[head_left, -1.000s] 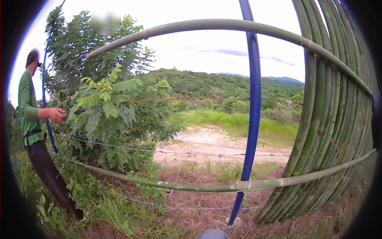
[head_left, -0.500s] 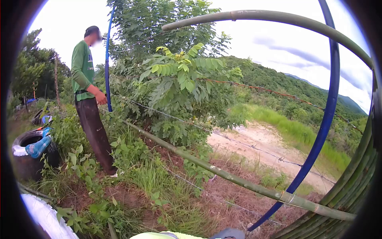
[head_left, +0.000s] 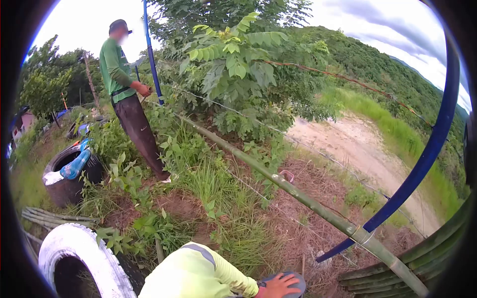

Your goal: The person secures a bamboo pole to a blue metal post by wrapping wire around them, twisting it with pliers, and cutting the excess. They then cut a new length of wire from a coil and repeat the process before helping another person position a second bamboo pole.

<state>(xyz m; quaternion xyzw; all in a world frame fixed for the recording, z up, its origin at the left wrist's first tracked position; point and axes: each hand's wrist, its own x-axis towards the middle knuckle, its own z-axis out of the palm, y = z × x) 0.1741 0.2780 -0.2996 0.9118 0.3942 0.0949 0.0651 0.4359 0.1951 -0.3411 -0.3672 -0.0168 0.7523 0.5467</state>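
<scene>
Neither of my own hands is in view. At the bottom edge a co-worker in a yellow-green shirt with a grey stripe is low down, seen from above. That co-worker's hand lies spread on a grey cap. Beyond the cap, a long green bamboo pole runs slantwise along the fence. It crosses a blue curved post, with a pale tie around the pole near the crossing.
A second person in a green shirt stands by another blue post. Barbed wire runs along the fence. At left are a white-painted tire, a dark tire holding a blue bag, and cut poles. Stacked bamboo lies right.
My view has tilted down and turned, so the upper bamboo pole has left the picture. More of the yellow-green-shirted co-worker shows, with a hand on the cap. The green-shirted person's forearm is raised slightly.
</scene>
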